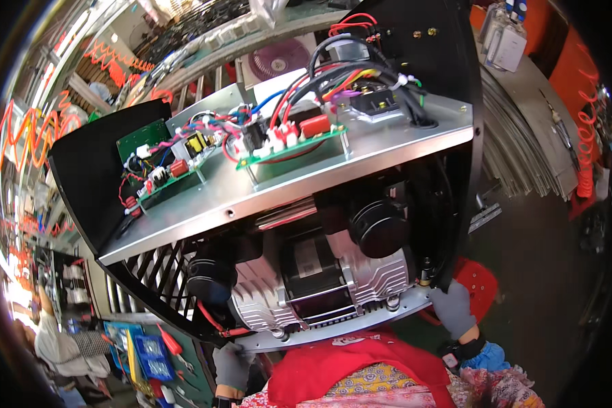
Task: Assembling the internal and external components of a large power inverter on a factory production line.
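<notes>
A black-cased machine (75,183) stands in front of me with its near side uncovered. Inside its lower bay sits a silver and black twin-head motor pump (316,272), bolted to a silver base plate (360,326). Above it, a metal shelf (306,183) carries green circuit boards (292,153) and bundles of coloured wires. My right hand (453,309), in a grey glove, is closed at the base plate's right corner, beside a brass fitting (425,272). At the left corner is my left hand (231,370), also gloved; it is blurred and its fingers are hidden.
A red stool (476,289) stands behind my right hand. Blue bins (153,357) and a red-handled tool (170,340) lie on a green bench at the lower left. Another person's sleeve (64,347) shows there. Stacked sheets (523,136) and an orange coiled hose (587,143) are at the right.
</notes>
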A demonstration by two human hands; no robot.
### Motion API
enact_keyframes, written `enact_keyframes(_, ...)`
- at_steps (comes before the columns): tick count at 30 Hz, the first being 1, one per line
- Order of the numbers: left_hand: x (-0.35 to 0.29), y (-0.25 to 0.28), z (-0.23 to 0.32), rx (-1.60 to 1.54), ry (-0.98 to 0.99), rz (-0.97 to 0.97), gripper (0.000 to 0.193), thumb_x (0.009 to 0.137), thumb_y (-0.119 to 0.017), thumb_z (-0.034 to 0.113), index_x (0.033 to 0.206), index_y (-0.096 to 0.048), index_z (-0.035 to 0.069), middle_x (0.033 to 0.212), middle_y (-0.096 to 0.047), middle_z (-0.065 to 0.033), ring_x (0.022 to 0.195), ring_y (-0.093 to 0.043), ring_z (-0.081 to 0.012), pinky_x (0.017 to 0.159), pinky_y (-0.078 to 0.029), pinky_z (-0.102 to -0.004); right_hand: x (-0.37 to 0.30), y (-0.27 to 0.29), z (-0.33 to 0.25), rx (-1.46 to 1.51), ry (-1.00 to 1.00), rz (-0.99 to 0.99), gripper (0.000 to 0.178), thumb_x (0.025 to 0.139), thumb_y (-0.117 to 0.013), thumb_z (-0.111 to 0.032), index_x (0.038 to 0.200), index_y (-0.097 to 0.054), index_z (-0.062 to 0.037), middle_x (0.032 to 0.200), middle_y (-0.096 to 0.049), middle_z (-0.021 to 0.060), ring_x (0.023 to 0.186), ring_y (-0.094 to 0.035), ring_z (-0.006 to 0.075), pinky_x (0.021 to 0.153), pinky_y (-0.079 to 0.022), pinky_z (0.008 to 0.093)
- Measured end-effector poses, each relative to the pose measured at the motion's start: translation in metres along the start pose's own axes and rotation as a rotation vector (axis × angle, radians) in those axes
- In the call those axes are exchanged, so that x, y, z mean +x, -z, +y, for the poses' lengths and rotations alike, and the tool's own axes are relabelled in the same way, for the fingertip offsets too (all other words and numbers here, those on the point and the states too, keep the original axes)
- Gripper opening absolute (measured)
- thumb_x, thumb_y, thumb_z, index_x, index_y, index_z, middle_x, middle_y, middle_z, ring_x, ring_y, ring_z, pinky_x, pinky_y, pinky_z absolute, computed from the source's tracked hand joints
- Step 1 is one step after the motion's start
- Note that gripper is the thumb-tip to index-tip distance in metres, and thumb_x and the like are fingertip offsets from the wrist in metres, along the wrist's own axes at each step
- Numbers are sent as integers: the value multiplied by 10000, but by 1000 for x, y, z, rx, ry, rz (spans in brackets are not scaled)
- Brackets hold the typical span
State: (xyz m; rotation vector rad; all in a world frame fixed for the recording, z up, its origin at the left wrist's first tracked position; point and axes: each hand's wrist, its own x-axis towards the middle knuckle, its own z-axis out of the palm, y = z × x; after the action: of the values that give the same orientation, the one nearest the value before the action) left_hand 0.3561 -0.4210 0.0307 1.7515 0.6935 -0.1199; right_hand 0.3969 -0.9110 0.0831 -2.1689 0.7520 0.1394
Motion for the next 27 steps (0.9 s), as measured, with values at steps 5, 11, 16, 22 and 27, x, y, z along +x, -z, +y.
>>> enact_keyframes(5,-48,-6,9,-409,407,90,104,793,-514,-21,703,-539,25,673,-575,-78,532,-573,-185,480,-491,-319,-1,31,-1,-20,-14,-130,268,777,-619,-96,1021,-666,3,816,-687,155,762,-674,272,691,-508,379)
enact_keyframes(11,-56,-24,43,-379,405,171,57,777,-525,-5,803,-549,39,706,-594,-67,515,-588,-175,446,-503,-308,7,27,0,56,73,-146,255,769,-608,-83,998,-648,22,828,-680,120,748,-638,208,686,-492,346)
enact_keyframes(16,-62,-24,64,-281,305,211,76,832,-545,84,783,-558,28,606,-555,-54,425,-504,-123,354,-373,-229,-1,24,-8,194,107,-99,247,824,-554,-85,1029,-647,17,858,-654,52,737,-574,140,694,-474,319)
enact_keyframes(22,-57,-12,82,-89,182,150,154,861,-592,138,977,-547,48,703,-541,7,461,-425,-49,388,-322,-215,-28,27,-39,-116,182,83,462,850,-612,-126,1274,-525,38,1163,-608,196,1086,-573,259,945,-441,375)
enact_keyframes(27,-21,-3,107,152,-66,304,491,768,-663,159,1206,-518,-10,989,-663,-105,893,-633,-207,814,-508,-344,-20,22,-73,-708,1121,104,653,800,-681,-350,1327,-483,-20,1244,-524,198,1256,-459,354,1100,-295,534)
